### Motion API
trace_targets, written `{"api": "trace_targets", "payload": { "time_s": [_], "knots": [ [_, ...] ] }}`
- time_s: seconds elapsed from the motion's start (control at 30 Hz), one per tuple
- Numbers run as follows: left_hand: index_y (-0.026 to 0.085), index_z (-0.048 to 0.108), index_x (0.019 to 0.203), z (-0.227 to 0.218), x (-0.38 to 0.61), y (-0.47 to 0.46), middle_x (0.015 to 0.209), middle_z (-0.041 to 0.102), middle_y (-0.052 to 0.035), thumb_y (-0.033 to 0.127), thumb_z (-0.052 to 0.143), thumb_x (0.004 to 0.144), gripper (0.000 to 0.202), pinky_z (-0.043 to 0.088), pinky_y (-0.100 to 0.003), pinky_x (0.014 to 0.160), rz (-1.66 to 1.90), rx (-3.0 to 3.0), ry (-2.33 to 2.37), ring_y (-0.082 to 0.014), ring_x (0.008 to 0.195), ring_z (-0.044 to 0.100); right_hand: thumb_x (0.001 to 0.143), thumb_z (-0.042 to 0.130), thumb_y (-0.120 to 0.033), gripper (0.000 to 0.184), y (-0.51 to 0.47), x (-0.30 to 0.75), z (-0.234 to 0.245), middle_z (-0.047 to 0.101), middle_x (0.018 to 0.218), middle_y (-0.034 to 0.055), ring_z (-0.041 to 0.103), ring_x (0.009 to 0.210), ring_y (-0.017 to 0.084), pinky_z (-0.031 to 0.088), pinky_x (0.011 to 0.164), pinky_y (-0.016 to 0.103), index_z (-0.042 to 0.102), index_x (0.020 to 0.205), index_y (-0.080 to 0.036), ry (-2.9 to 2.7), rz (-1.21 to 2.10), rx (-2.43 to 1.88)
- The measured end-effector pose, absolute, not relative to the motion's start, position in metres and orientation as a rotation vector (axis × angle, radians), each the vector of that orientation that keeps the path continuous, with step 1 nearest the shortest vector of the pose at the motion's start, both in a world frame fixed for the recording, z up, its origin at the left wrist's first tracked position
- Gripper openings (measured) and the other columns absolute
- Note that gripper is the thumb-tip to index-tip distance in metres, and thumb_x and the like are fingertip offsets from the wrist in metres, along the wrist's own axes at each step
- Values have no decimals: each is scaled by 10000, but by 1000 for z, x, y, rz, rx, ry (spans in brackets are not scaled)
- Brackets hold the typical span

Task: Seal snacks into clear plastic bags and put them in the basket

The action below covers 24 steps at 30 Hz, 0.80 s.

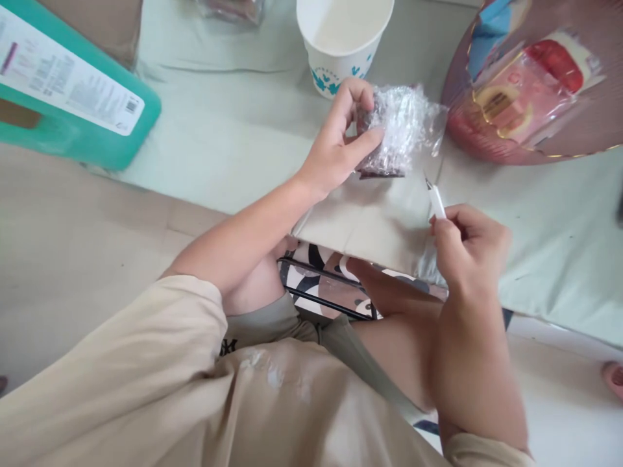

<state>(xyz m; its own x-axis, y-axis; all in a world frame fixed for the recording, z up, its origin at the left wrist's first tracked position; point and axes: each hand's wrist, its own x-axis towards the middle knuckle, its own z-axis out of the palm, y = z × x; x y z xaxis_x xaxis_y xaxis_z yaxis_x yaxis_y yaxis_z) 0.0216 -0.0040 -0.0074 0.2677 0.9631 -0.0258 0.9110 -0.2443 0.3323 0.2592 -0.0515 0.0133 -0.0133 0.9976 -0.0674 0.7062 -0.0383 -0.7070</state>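
My left hand point(337, 144) grips a small bubble-wrapped package point(402, 130) just above the table, thumb in front and fingers curled behind. Dark reddish-brown material shows along the package's lower edge, but the wrap hides what it is. Loose clear wrap sticks out on its right side. In my closed right hand point(470, 250) is a slim white craft knife point(437, 201), its dark pointed tip aimed up toward the package and apart from it. Behind the package stands a white paper cup point(335, 55) with teal print.
A pale cloth point(233, 117) covers the table. At left lies a teal jug point(121, 139) with a white label. A pink gold-rimmed bowl point(467, 136) holding wrapped packets stands at right. Another plastic-wrapped item point(238, 10) lies at the back. Below the table edge are black bars point(331, 303).
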Motion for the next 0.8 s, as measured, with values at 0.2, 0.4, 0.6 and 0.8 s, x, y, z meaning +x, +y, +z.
{"api": "trace_targets", "payload": {
  "time_s": [0.2, 0.4, 0.6, 0.8],
  "knots": [
    [240, 446, 1325, -2, 23, -9, 1251, 591, -59, 238, 519, 922, 409, 546, -351, 903, 796, 1881, 1655, -190, 1064, 684, 814, 549, -321, 187, -40, 269, -1, 585, 756, 57, 577, 715, 226, 444, 728, 386, 700, 798, -212, -1898, 358, -1902],
    [254, 602, 1183, 3, 14, -6, 1298, 608, -111, 269, 699, 830, 367, 529, -405, 998, 739, 1961, 1671, -284, 1234, 605, 860, 589, -332, 372, -37, 276, -19, 620, 1118, 177, 616, 1104, 377, 467, 975, 585, 728, 1170, -180, -1917, 124, -1845],
    [270, 663, 1069, 7, 8, -11, 1059, 705, -49, 344, 723, 836, 252, 542, -368, 895, 641, 1978, 1552, -236, 1006, 679, 910, 566, -317, 277, -50, 246, -18, 686, 1072, 121, 658, 1046, 303, 525, 954, 504, 649, 1157, -223, -2031, 382, -1366],
    [224, 603, 737, 5, 8, -12, 665, 596, -6, 179, 581, 857, 130, 472, -336, 678, 661, 1861, 1517, -186, 714, 615, 819, 586, -225, 569, -51, 230, -24, 673, 1246, 120, 648, 1110, 298, 529, 980, 504, 531, 1386, -229, -2020, 539, -1203]
  ]
}}
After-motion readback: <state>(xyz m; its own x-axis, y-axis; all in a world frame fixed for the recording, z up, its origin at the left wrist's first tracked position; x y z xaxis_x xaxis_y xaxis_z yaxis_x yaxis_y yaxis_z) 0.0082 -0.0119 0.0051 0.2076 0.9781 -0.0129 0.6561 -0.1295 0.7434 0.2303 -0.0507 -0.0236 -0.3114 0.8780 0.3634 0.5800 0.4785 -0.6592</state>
